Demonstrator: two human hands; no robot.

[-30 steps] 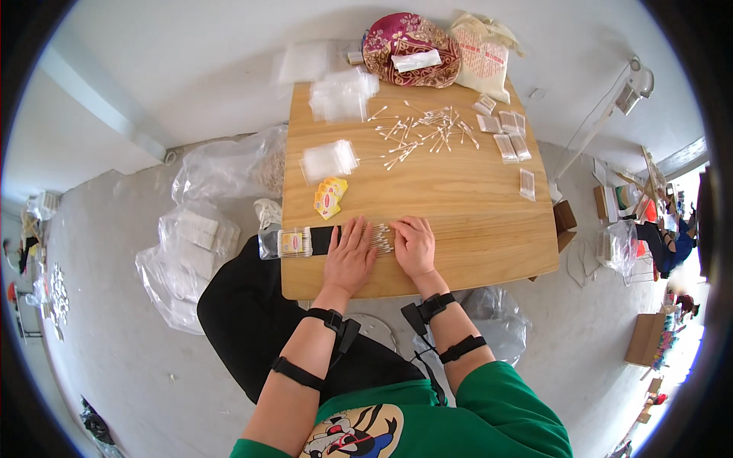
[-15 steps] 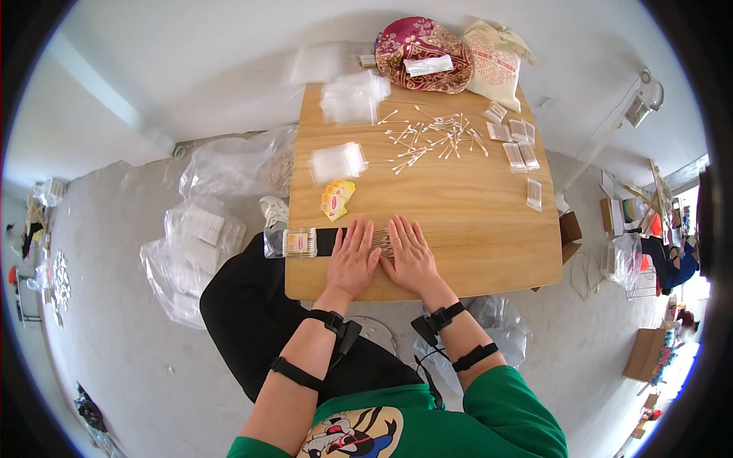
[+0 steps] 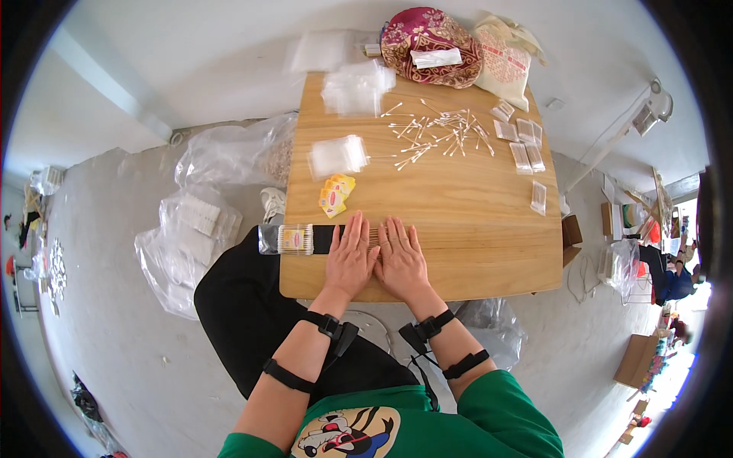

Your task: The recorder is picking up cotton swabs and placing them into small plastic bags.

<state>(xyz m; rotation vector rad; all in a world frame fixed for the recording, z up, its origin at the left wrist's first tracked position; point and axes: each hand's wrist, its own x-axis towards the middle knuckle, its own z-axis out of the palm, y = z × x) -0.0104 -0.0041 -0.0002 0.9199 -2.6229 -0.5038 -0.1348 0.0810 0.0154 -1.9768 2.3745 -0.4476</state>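
My left hand [image 3: 349, 256] lies flat near the table's front edge, fingers stretched out, beside a black strip [image 3: 323, 240]. Close against it, my right hand [image 3: 400, 259] is also flat with straight fingers. Thin brown sticks [image 3: 373, 237] show in the narrow gap between the hands; the rest of them is hidden under the palms and fingers. Left of the black strip sits a row of cotton swabs [image 3: 295, 240] with a yellow card, and a clear plastic bag [image 3: 268, 239] reaches past the table's left edge. Yellow cards [image 3: 334, 197] lie fanned just beyond my left hand.
Loose cotton swabs [image 3: 450, 131] are scattered on the far half of the wooden table [image 3: 458, 229]. Clear bags [image 3: 337, 155] are stacked at the left, filled packs [image 3: 527, 156] at the right. A patterned maroon cloth item [image 3: 427, 38] and a cream bag [image 3: 504, 61] stand behind.
My right hand has slid left toward my left hand, narrowing the gap and covering more of the sticks. The left hand stays flat in about the same place.
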